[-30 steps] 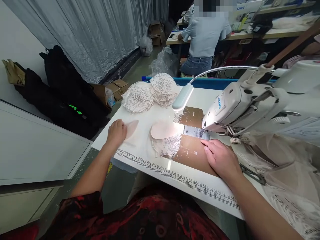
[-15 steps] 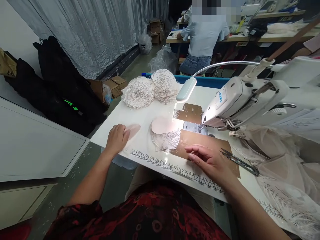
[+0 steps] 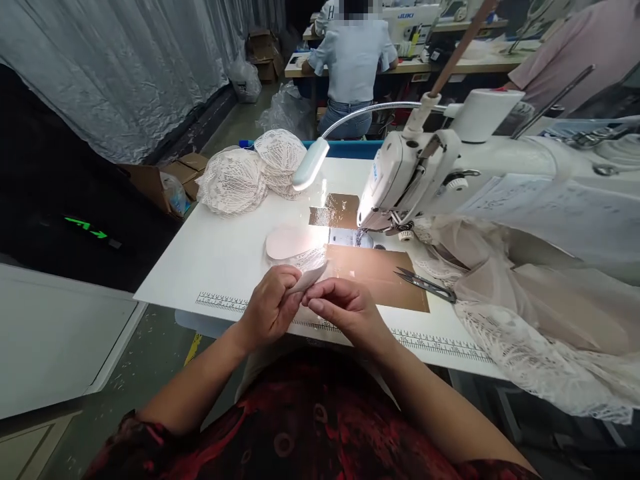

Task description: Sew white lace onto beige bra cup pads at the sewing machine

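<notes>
Near the table's front edge, my left hand (image 3: 273,303) is closed around a small pale pink fabric piece (image 3: 311,276), whose pointed end sticks out past the fingers. My right hand (image 3: 347,307) meets it from the other side, with thumb and forefinger pinched at the lower edge of the same piece. Just beyond my hands lies a rounded pale pink panel (image 3: 286,243). A white lace piece (image 3: 313,257) shows partly beneath it, the rest hidden by the panel and my left hand.
A lit sewing machine (image 3: 393,177) stands right of centre, with thread snips (image 3: 427,285) on a brown sheet (image 3: 370,267) before it. Lace stacks (image 3: 233,183) sit at the back left. Sheer fabric and lace (image 3: 530,287) spread at right. A person (image 3: 355,67) sits beyond.
My left hand has brought the pale pink piece rightward off the tabletop. My right hand has come over to meet it and pinches its edge. The view has turned to the right.
</notes>
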`<state>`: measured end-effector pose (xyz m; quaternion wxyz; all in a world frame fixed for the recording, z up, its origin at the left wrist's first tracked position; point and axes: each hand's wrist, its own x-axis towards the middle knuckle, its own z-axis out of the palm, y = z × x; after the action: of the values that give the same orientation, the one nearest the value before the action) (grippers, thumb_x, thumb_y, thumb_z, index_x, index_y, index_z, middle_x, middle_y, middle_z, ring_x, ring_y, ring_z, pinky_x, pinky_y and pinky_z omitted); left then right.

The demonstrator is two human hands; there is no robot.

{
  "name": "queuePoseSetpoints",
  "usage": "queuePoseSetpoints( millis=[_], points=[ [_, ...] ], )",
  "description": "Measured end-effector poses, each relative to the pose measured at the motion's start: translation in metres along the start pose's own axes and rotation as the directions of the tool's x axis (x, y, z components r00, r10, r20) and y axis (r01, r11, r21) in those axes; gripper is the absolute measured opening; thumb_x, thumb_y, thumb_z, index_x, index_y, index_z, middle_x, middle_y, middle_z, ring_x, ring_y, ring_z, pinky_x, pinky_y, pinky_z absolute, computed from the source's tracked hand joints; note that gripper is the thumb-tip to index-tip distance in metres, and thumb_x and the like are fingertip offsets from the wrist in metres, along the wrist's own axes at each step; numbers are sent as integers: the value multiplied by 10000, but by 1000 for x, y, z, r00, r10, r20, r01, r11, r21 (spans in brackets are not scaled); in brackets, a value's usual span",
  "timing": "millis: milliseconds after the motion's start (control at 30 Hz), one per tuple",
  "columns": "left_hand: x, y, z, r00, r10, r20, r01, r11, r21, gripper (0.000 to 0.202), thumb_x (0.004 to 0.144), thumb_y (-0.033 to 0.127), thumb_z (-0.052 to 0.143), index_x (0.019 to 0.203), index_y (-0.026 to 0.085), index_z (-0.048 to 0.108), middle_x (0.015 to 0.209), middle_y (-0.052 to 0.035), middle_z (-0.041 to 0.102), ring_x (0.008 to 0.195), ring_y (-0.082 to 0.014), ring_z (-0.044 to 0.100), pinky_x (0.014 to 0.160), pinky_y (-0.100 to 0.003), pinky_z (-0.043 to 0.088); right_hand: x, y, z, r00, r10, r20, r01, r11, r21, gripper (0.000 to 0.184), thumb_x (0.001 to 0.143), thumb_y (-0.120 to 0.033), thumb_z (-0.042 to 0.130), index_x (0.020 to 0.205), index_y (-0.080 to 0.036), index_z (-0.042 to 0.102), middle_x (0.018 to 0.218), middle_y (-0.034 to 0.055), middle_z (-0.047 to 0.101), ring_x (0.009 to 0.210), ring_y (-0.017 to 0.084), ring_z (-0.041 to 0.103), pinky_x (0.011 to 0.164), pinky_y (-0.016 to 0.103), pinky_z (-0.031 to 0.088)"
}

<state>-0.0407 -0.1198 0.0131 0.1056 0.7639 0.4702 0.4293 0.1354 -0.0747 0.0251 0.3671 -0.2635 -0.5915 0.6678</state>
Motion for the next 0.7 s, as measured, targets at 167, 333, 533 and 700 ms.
queuePoseSetpoints(
  millis=[167, 333, 533, 700],
  points=[
    [12, 6, 11, 996, 50, 70, -43, 994, -98, 41, 898, 192, 438, 936, 198, 450, 968, -81, 553, 954, -194, 531, 804, -355, 478, -9, 4, -27, 926, -94, -366, 106, 994, 13, 332, 685, -340, 766, 955, -243, 600, 858, -7, 629, 756, 123, 585, 709, 261, 512],
    [16, 8, 23, 996, -16, 92, 30, 988, -151, 43, 916, 208, 420, 942, 195, 451, 961, -72, 535, 905, -179, 527, 781, -336, 474, -15, 5, -31, 981, 41, -191, -49, 998, -35, 273, 708, -408, 737, 829, -192, 621, 665, -25, 551, 586, 105, 497, 532, 226, 438],
    [20, 9, 26, 993, -81, 88, 93, 984, -154, 41, 924, 195, 416, 929, 187, 456, 942, -60, 517, 863, -156, 518, 770, -310, 467, -18, 9, -29, 992, 43, -122, -55, 994, -95, 223, 771, -394, 679, 851, -186, 667, 761, 9, 633, 694, 150, 568, 642, 275, 467],
    [22, 4, 25, 990, -40, 133, 51, 996, -77, 110, 920, 246, 434, 1009, 191, 467, 998, -81, 546, 949, -186, 536, 809, -335, 487, -18, 10, -38, 908, -152, -389, 50, 964, -260, 164, 760, -353, 698, 755, -206, 625, 736, -13, 624, 652, 128, 546, 610, 255, 453]
  ],
)
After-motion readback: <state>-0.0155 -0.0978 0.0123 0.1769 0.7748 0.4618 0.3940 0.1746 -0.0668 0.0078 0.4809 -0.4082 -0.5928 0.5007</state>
